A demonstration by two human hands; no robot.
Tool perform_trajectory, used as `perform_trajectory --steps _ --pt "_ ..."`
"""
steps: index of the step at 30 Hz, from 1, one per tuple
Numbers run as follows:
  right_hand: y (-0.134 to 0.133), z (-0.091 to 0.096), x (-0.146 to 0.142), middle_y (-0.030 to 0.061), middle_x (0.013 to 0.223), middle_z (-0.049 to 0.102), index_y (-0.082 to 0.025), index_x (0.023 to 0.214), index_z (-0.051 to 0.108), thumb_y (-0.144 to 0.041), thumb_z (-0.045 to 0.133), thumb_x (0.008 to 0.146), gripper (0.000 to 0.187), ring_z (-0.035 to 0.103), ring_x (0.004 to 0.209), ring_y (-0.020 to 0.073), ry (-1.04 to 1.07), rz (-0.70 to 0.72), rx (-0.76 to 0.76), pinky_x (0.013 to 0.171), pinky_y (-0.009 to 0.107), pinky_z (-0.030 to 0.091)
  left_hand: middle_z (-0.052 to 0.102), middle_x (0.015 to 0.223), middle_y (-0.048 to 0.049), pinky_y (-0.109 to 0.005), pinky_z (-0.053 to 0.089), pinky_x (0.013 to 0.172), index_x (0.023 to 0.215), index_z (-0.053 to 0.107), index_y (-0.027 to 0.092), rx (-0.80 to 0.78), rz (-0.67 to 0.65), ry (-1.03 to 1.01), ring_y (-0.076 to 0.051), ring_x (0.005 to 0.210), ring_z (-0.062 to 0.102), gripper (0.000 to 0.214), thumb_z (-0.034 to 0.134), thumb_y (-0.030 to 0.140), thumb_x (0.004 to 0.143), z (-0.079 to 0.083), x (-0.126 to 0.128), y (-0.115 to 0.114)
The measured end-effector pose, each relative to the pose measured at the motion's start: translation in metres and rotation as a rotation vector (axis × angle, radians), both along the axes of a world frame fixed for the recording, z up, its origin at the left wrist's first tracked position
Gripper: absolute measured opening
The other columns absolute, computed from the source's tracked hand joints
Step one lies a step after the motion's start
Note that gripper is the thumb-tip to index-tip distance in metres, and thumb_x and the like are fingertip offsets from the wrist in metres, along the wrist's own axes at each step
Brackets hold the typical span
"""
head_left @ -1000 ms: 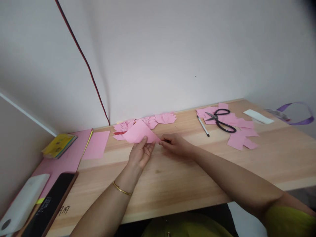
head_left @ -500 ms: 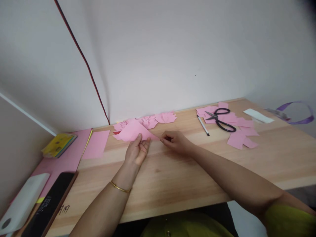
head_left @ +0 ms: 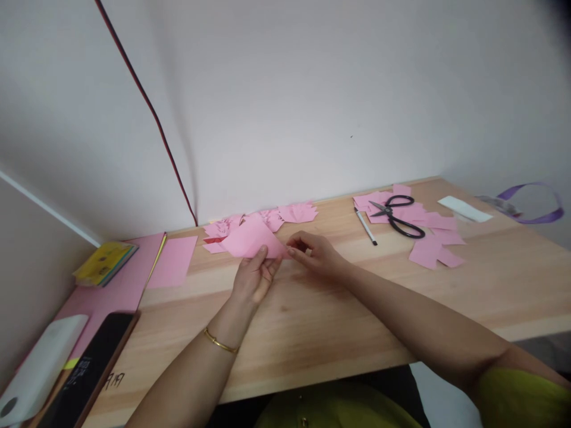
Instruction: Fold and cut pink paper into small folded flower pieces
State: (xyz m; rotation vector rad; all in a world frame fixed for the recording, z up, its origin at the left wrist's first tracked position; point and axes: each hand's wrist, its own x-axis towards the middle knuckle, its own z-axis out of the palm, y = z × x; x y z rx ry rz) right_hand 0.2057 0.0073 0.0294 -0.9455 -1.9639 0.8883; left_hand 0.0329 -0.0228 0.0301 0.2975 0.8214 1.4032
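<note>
L hand (head_left: pixel 255 278) pinches the pink paper (head_left: pixel 250 238), thumb on top, fingers under — paper juts up past the grip. R hand (head_left: pixel 317 257) has thumb & forefinger tips at paper's R corner — can't tell if closed on it. Scissors (head_left: pixel 388 211) & pen (head_left: pixel 366 227) lie well R of the L grip, cut pink pcs (head_left: pixel 298 212) just beyond.

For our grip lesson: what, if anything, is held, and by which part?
Pink paper: left hand grips its lower edge; right hand at its right corner.

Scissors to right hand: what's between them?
In the head view, the pen lies between the scissors and the right hand, with tabletop showing between pen and hand.
</note>
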Motion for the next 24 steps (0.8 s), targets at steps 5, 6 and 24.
perform_trajectory --steps 5,6,24 --pt "0.000 0.000 -0.001 0.0053 0.086 0.064 -0.016 0.095 0.060 -0.040 0.046 0.091 0.027 0.054 0.073 0.0135 0.017 0.021 0.009 0.067 0.026 0.043 0.071 0.089 -0.0070 -0.029 0.058 0.071 0.093 0.064 0.012 0.072 -0.064 0.082 -0.016 0.079 0.068 0.026 0.075 0.013 0.069 -0.004 0.006 -0.007" --pt "0.000 0.000 -0.001 0.0054 0.086 0.064 -0.016 0.095 0.060 -0.039 0.046 0.091 0.027 0.055 0.074 0.0138 0.017 0.021 0.019 0.068 0.026 0.043 0.071 0.089 -0.0069 -0.029 0.058 0.071 0.093 0.064 0.012 0.081 -0.070 0.103 -0.016 0.078 0.068 0.028 0.076 0.014 0.068 -0.004 0.008 -0.008" --pt "-0.005 0.000 -0.004 0.0020 0.070 0.056 -0.019 0.085 0.046 -0.035 0.035 0.095 0.021 0.050 0.062 0.0147 -0.180 -0.121 0.088 0.060 0.026 0.035 0.062 0.058 -0.0008 -0.022 0.046 0.050 0.073 0.065 0.011 0.070 -0.023 0.404 -0.010 0.052 0.056 0.026 0.082 0.023 0.057 -0.012 0.019 -0.016"
